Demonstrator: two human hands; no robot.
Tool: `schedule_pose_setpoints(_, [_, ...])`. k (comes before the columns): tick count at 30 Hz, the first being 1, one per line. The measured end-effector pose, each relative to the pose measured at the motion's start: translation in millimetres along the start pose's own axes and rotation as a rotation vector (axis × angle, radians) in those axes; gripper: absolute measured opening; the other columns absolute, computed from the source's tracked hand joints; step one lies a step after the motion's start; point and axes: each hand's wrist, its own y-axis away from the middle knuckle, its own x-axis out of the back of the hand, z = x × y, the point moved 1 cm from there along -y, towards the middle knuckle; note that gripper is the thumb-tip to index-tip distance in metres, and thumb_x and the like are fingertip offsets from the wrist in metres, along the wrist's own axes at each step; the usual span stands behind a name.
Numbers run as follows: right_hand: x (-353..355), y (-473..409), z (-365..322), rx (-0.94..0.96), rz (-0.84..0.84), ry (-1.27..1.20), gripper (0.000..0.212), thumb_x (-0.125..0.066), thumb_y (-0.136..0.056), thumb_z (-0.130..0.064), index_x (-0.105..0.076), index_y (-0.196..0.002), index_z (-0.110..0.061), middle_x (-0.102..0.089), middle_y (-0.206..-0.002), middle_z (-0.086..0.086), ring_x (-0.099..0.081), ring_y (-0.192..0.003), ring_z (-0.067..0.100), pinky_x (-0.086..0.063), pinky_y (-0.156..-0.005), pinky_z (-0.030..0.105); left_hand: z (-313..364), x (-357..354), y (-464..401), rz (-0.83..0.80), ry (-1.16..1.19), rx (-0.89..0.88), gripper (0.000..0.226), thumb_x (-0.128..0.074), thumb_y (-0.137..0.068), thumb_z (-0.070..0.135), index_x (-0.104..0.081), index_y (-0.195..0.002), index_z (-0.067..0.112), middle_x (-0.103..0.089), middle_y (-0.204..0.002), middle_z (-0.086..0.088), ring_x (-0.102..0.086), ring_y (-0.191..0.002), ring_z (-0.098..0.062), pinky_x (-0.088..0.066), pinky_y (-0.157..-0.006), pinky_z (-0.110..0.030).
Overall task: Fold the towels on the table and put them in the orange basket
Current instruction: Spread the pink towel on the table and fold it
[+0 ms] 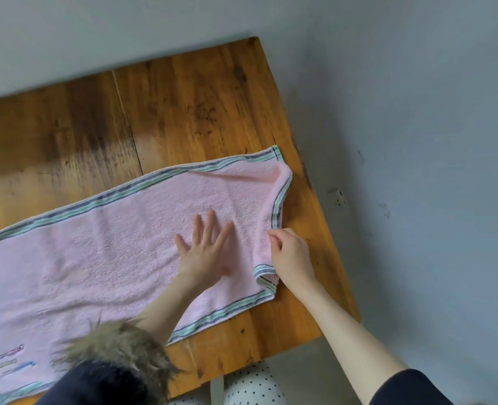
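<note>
I pressed my left hand point(205, 252) flat on the pink towel point(101, 258); my right hand point(290, 255) pinched its curled right end, grip closed. Smoothing step; folding came next, I judged.

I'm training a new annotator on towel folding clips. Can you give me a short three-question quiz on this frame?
1. True or false: the left hand lies flat with straight fingers on the pink towel.
2. Which is the right hand doing? A) resting on bare wood B) pinching the towel's short end C) holding a basket
3. Fill in: the towel lies spread on a wooden ____.

Key: 1 true; 2 B; 3 table.
</note>
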Motion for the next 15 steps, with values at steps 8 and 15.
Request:
schedule_pose_setpoints(8, [1, -18, 6, -0.3, -0.041, 0.136, 0.036, -0.06, -0.088, -0.039, -0.048, -0.113, -0.016, -0.058, -0.115, 0.002, -0.052, -0.109, 0.023, -0.042, -0.09, 0.04, 1, 1, 0, -0.001, 0.014, 0.0, 0.103, -0.064, -0.082, 0.047, 0.015, -0.146, 0.033, 0.03, -0.152, -0.009, 0.024, -0.14, -0.036, -0.009, -0.105, -0.069])
schedule_pose_setpoints(15, [7, -3, 7, -0.44, -0.092, 0.179, 0.022, -0.06, -0.089, -0.035, -0.06, -0.098, -0.015, -0.065, -0.099, 0.001, -0.06, -0.097, 0.022, -0.046, -0.087, 0.035, -4, 1, -1, 0.007, 0.042, -0.02, 0.105, -0.064, -0.079, 0.052, 0.015, -0.146, 0.035, 0.03, -0.152, -0.005, 0.024, -0.14, -0.033, -0.005, -0.107, -0.067])
